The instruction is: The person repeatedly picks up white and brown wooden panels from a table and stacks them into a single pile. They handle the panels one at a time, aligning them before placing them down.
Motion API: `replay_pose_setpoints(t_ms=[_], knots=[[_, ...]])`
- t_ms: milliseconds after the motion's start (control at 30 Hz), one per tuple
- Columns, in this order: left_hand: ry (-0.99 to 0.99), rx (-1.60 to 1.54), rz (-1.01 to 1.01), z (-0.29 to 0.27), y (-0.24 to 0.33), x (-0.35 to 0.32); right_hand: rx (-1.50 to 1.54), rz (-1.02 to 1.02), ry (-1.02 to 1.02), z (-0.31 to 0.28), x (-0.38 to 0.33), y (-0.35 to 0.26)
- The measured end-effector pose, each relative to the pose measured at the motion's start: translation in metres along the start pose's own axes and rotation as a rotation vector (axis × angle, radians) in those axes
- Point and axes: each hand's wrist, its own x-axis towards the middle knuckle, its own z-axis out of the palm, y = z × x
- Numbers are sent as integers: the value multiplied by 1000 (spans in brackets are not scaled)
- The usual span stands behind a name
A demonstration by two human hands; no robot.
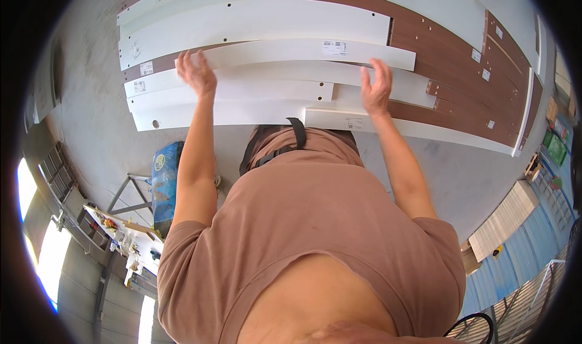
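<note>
A long narrow white board (273, 51) with a label lies across other boards in front of me. At its left end is my left hand (196, 76), fingers spread and slightly blurred, over or against the board's end. My right hand (377, 88) is by the lower edge near the board's right end, with fingers stretched upward and thumb apart. Whether either hand touches the board I cannot tell. Just beyond it lies a wider white panel (303, 23) with small holes. On the near side are a white panel (242, 93) and a white strip (412, 130).
Brown panels (448, 59) with holes and labels spread out to the right. A blue bag (165, 183) and a cluttered workbench (136, 247) stand at my left. Flat pale boards (503, 219) are stacked at the right, beside blue sheeting (515, 265). Grey floor (85, 101) surrounds the boards.
</note>
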Motion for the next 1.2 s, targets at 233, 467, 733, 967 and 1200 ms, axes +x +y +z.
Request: replay_pose_setpoints(t_ms=[233,467,733,967,1200], knots=[[-84,78,-58,-26,-26,-25,79,82,-153,5,-53,-24],[-100,150,121,-25,-12,-48,-1,62,-189,-4,-57,-11],[-50,156,-102,-29,-33,-54,-328,-75,-417,-21,-37,15],[-55,162,-158,-39,-37,-59,-360,-125,-502,-17,-23,28],[-76,162,-97,-39,-33,-61,-358,-182,-537,-14,-14,30]])
